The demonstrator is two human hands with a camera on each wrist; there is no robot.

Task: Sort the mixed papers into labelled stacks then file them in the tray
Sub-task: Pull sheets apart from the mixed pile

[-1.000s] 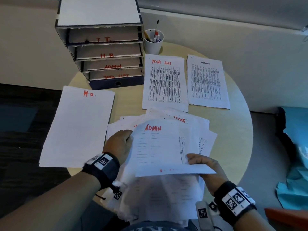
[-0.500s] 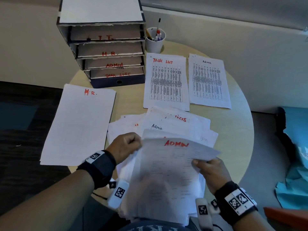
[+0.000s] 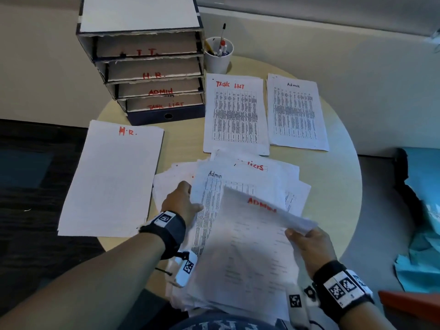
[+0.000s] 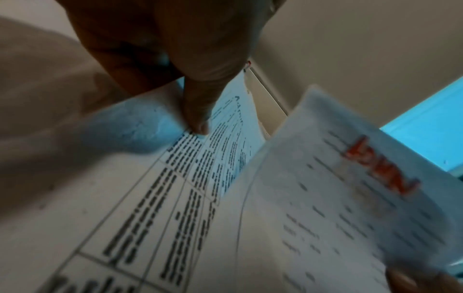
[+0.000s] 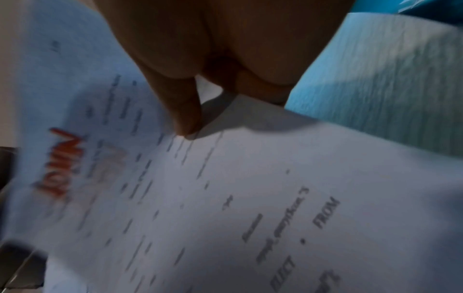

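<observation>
A loose pile of mixed papers (image 3: 273,172) lies at the near edge of the round table (image 3: 333,177). My right hand (image 3: 307,244) pinches the right edge of a sheet headed ADMIN in red (image 3: 252,234), lifted above the pile; the thumb lies on the sheet (image 5: 185,119). My left hand (image 3: 181,203) pinches the left edge of a printed table sheet headed Admin (image 3: 214,186), thumb on top (image 4: 198,119). Sorted stacks lie flat: H.R. (image 3: 112,179) left, Task List (image 3: 235,115) and Admin (image 3: 295,113) behind. The tiered tray (image 3: 147,67) stands at the back.
The tray's shelves are marked I.T., H.R., ADMIN and Task List from the top down. A white cup of pens (image 3: 219,55) stands right of the tray. Dark floor lies left of the table. Blue fabric (image 3: 421,234) lies at the far right.
The red ADMIN sheet has swung down and right off the pile in my right hand, uncovering the printed Admin table sheet. My left hand has shifted forward onto that sheet's left edge.
</observation>
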